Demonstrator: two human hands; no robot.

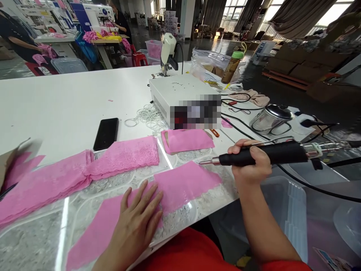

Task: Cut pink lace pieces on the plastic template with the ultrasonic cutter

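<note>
My left hand lies flat with fingers spread over two pink fabric pieces, where the left piece meets the right piece. In my right hand is a handheld ultrasonic welder with a black grip and a slim metal tip. That tip points left, at the upper edge of the right piece; whether it touches the cloth I cannot tell. Behind them lie stacked pink lace pieces and a folded pink cloth stack with brown card under it.
A white control box stands at the table's middle, beside tangled white elastic cord and a black phone. A lidded glass cup and black cables are at right. Past the table, people sit at sewing machines.
</note>
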